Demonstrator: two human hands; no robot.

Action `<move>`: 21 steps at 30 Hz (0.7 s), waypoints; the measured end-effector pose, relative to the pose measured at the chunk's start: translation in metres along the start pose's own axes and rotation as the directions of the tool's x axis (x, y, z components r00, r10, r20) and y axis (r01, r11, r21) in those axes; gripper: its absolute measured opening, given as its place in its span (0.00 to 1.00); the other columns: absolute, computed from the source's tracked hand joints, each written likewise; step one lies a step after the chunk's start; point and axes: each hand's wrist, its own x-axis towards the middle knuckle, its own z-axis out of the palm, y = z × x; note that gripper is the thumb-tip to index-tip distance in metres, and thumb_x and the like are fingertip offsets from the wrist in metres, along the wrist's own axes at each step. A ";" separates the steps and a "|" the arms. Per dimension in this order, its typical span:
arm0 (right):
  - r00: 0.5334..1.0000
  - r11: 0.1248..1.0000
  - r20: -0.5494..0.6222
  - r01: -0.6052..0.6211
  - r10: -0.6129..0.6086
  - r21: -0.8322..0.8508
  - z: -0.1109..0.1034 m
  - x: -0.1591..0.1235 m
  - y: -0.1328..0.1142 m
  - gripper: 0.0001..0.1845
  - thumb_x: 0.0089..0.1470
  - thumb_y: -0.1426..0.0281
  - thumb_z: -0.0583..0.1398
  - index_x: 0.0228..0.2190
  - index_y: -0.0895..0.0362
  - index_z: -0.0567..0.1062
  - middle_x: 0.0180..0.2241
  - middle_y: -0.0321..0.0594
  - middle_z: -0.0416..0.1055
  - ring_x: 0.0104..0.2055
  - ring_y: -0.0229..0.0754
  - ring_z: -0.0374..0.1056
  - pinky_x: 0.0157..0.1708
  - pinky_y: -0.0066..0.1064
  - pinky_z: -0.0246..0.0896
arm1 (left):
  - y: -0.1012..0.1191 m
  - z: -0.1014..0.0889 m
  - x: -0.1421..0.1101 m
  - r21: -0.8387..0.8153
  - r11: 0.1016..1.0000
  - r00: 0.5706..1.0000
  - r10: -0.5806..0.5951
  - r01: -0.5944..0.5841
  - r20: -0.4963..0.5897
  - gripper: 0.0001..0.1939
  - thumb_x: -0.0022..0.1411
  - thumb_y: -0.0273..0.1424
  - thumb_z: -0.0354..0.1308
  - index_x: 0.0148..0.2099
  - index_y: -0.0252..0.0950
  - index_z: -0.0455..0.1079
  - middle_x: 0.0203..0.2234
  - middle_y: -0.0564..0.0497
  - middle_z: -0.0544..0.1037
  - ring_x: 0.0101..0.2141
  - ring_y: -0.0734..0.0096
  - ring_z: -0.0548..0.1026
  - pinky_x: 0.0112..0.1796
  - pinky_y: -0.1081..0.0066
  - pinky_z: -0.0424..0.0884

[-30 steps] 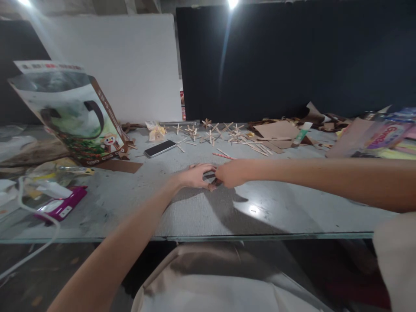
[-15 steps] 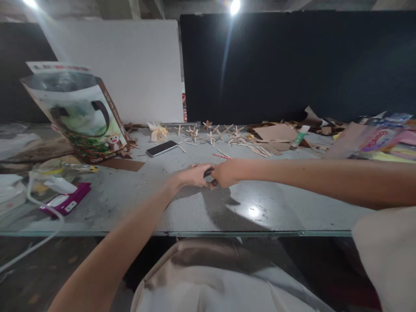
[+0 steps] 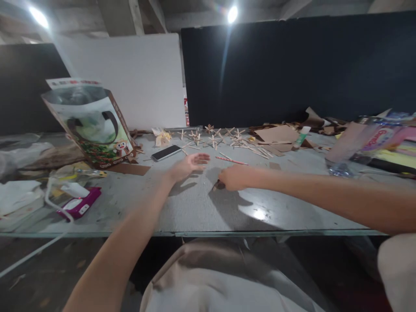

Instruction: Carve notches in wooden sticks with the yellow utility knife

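Observation:
My left hand [image 3: 191, 166] is raised over the middle of the table, its fingers stretched apart with nothing in them. A short way to its right, my right hand [image 3: 234, 177] is closed around a small dark thing [image 3: 219, 185] with a thin tip. Most of that thing is hidden by the fingers, so its kind is unclear. Just beyond the right hand lies a thin red patterned stick [image 3: 231, 160]. A phone [image 3: 166, 153] rests behind the left hand. Several crossed wooden sticks [image 3: 213, 141] stand and lie along the back.
At left are a large printed bag [image 3: 94, 125], a purple glue-gun-like device [image 3: 80, 203] with a white cord [image 3: 52, 203], and plastic wrappings. Cardboard pieces [image 3: 276, 135], a white-and-green tube [image 3: 302, 136] and plastic packets [image 3: 383, 136] lie to the right. The table's front edge [image 3: 201, 233] runs near my body.
My hands, together before, have come apart. The left has moved back leftward and opened; the right keeps the small dark thing. The view has tilted up and turned slightly left.

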 end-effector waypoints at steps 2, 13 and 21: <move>0.999 0.999 -0.033 -0.013 0.012 -0.041 -0.001 -0.003 0.005 0.11 0.62 0.75 0.56 0.38 0.60 0.79 0.37 0.53 0.78 0.40 0.50 0.76 0.34 0.33 0.59 | -0.002 -0.003 0.001 -0.079 0.997 0.988 -0.028 0.016 -0.149 0.22 0.56 0.30 0.63 0.55 0.40 0.72 0.58 0.40 0.78 0.56 0.60 0.77 0.55 0.59 0.72; 0.953 0.983 -0.282 -0.066 0.114 0.174 -0.009 -0.019 0.041 0.20 0.72 0.60 0.51 0.49 0.59 0.76 0.41 0.52 0.79 0.37 0.46 0.72 0.32 0.30 0.53 | 0.001 0.011 0.003 0.451 0.892 0.978 -0.064 -0.032 0.196 0.19 0.53 0.46 0.70 0.41 0.38 0.79 0.35 0.48 0.78 0.38 0.63 0.74 0.42 0.66 0.67; 0.983 0.957 -0.135 0.158 -0.128 0.243 0.012 -0.023 0.040 0.22 0.67 0.64 0.57 0.58 0.56 0.78 0.30 0.43 0.76 0.26 0.41 0.64 0.29 0.32 0.51 | -0.002 0.020 0.006 0.530 0.842 0.975 -0.024 -0.101 0.223 0.18 0.52 0.41 0.74 0.43 0.39 0.80 0.39 0.48 0.77 0.42 0.62 0.74 0.43 0.66 0.66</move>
